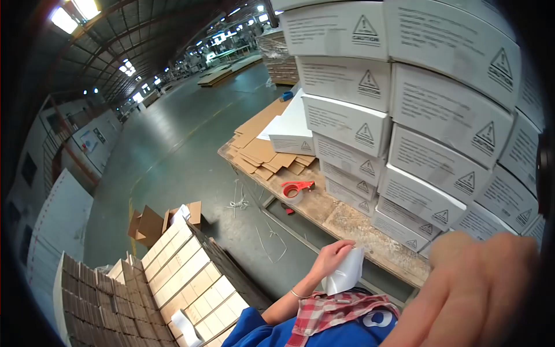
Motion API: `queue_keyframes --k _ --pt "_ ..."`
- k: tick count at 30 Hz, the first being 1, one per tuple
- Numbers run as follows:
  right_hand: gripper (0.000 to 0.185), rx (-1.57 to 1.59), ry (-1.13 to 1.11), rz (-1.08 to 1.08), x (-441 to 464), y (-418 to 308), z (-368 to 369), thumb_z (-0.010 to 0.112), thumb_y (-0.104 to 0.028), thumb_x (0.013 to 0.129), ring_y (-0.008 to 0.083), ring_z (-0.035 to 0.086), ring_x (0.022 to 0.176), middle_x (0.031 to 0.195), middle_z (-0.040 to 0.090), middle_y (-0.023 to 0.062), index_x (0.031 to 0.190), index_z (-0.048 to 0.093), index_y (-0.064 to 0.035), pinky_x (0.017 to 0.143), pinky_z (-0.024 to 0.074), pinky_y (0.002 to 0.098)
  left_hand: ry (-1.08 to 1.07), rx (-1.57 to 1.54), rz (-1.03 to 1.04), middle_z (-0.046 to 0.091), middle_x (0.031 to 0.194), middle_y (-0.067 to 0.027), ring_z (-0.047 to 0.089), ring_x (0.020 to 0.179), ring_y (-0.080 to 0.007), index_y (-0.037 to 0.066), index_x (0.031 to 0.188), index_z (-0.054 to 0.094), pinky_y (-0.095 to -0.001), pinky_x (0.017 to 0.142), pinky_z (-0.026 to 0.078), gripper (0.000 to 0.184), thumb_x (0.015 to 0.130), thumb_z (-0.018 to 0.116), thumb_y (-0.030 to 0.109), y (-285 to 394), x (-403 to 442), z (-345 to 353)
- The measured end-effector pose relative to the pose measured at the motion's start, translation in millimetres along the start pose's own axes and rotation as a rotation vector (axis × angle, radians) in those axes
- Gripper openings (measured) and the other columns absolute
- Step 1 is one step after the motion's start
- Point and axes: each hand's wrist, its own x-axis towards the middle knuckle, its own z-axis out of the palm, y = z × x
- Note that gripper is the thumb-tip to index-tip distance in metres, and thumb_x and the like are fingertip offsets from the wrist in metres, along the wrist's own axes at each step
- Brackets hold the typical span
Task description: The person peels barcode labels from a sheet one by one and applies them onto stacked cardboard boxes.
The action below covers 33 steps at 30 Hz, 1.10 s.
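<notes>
My left hand [333, 259] is closed on a glossy white sheet [345, 276], near the table's front edge and above the checked cloth [324, 318] at my waist. Very close to the camera at the lower right, my right hand [477, 289] looks large and blurred. Its fingers are bent and pressed together, and anything between them is hidden. Beyond both hands, white boxes [448, 110] with caution labels stand in tall stacks. A red tape dispenser [298, 188] lies on the worn wooden table [347, 222], left of the stacks.
Flat cardboard pieces [257, 139] and an angled white box [289, 136] lie at the table's far end. Stacked wooden pieces [191, 266] and folded cardboard [95, 301] stand at the lower left. Open cartons [147, 225] and loose string [238, 202] are on the floor.
</notes>
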Motion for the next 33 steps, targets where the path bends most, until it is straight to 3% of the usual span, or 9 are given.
queue_keyframes --k 2,5,8,16,22,24,27,29,33 --pt "0.052 -0.012 -0.011 0.012 43.9 85.8 127.1 0.04 -0.02 0.098 0.0153 0.026 0.12 0.14 0.032 0.0106 0.144 0.025 -0.0005 0.096 0.0322 0.0277 -0.011 -0.018 -0.072 0.069 0.099 -0.0079 0.061 0.091 -0.013 0.004 0.113 0.065 -0.0277 0.083 0.048 0.029 0.095 0.051 0.022 -9.7 -9.3 -26.1" --pt "0.051 -0.01 -0.014 -0.02 12.9 38.8 85.8 0.039 -0.018 0.099 0.015 0.024 0.126 0.144 0.029 0.0097 0.145 0.024 -0.0005 0.1 0.0307 0.0276 0.003 -0.02 -0.166 0.069 0.101 -0.0077 0.061 0.091 -0.0131 0.005 0.114 0.064 -0.0271 0.082 0.048 0.029 0.095 0.051 0.022 -19.5 4.1 -57.6" --pt "0.051 0.011 0.036 -0.028 30.1 107.9 177.5 0.037 -0.015 0.1 0.0146 0.022 0.131 0.147 0.027 0.0088 0.146 0.023 -0.0004 0.104 0.0292 0.0275 0.016 -0.016 -0.103 0.069 0.099 -0.0077 0.062 0.091 -0.0136 0.004 0.112 0.065 -0.0268 0.082 0.048 0.028 0.095 0.052 0.022 -31.6 1.0 -67.7" --pt "0.049 0.084 0.107 -0.137 8.2 90.5 166.6 0.034 -0.01 0.101 0.0138 0.016 0.143 0.156 0.021 0.0068 0.148 0.021 -0.0002 0.113 0.0257 0.0273 -0.03 -0.022 0.097 0.067 0.095 -0.0056 0.059 0.088 -0.0104 0.005 0.113 0.064 -0.0263 0.079 0.048 0.026 0.094 0.054 0.02 -26.4 22.3 -50.1" --pt "0.038 -0.404 -0.597 1.172 -3.9 70.8 141.1 0.064 -0.035 0.082 0.0376 0.061 0.108 0.114 0.064 0.0203 0.104 0.065 -0.0043 0.089 0.0479 0.0419 -0.341 -0.233 0.095 0.063 0.093 0.0029 0.055 0.084 -0.0063 0.008 0.116 0.064 -0.0232 0.076 0.046 0.028 0.09 0.06 0.015 83.4 40.7 -70.7" --pt "0.052 -0.485 -0.648 1.243 -36.3 89.3 117.4 0.06 -0.033 0.088 0.0398 0.053 0.118 0.124 0.057 0.022 0.126 0.054 0.0017 0.101 0.0402 0.0432 -0.447 -0.33 0.106 0.062 0.09 0.0028 0.055 0.081 -0.0056 0.005 0.114 0.064 -0.0217 0.073 0.046 0.027 0.088 0.061 0.011 121.0 51.7 -68.7" --pt "0.049 -0.565 -0.622 1.363 -60.6 94.5 85.3 0.058 -0.027 0.089 0.0353 0.052 0.121 0.126 0.057 0.0193 0.126 0.052 0.0043 0.102 0.0393 0.0417 -0.542 -0.238 0.323 0.06 0.084 0.0042 0.053 0.074 -0.003 0.003 0.112 0.064 -0.0191 0.067 0.044 0.026 0.086 0.062 0.006 170.6 76.4 -59.8" --pt "0.041 -0.123 -0.338 1.694 -65.6 88.9 68.7 0.061 -0.018 0.088 0.0237 0.057 0.111 0.117 0.061 0.0138 0.123 0.054 0.0027 0.095 0.0447 0.035 -0.596 -0.221 0.366 0.057 0.079 0.0058 0.05 0.07 -0.0014 0.003 0.113 0.064 -0.0175 0.063 0.042 0.026 0.087 0.061 0.006 187.8 90.6 -47.5" --pt "0.029 0.017 -0.062 1.88 -56.1 70.6 51.9 0.063 -0.008 0.086 0.0119 0.058 0.095 0.102 0.063 0.0061 0.113 0.058 0.001 0.085 0.0472 0.0266 -0.699 -0.103 0.416 0.059 0.078 0.0039 0.053 0.072 -0.003 0.003 0.109 0.065 -0.0193 0.064 0.044 0.022 0.088 0.062 0.008 209.4 109.1 -31.1"
